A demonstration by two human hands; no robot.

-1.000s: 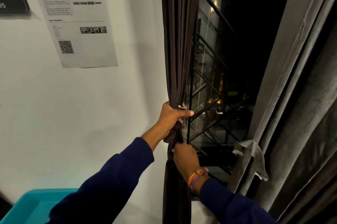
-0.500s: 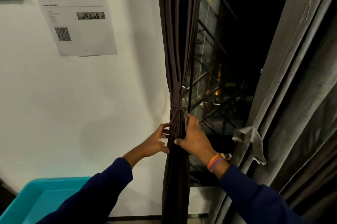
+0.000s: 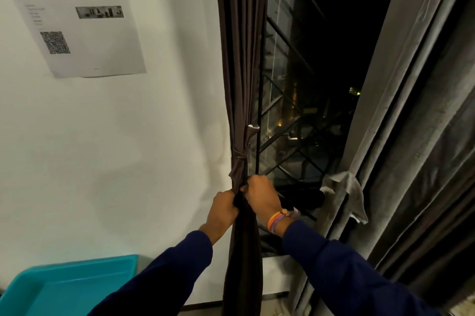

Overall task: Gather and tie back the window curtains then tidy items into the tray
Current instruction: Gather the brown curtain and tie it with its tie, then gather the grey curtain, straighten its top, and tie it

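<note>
1. A printed sheet (image 3: 77,14) with a QR code hangs on the white wall (image 3: 115,148) at upper left.
2. A teal tray (image 3: 69,287) sits at the lower left corner, below the wall and beside the left sleeve.
3. The left hand (image 3: 222,210) is curled round the brown curtain (image 3: 243,58) from its left side, gripping the bunched fabric just below the tie (image 3: 239,155).
4. The brown curtain hangs gathered into a narrow column at the window's left edge, cinched by the knotted tie.
5. The right hand (image 3: 262,194), with coloured bands at the wrist, grips the same bundle from the right, fingers curled, close against the left hand.
6. The dark window (image 3: 321,84) shows a metal grille.
7. A grey curtain (image 3: 411,135) hangs at right, gathered with its own grey tie (image 3: 344,192).
</note>
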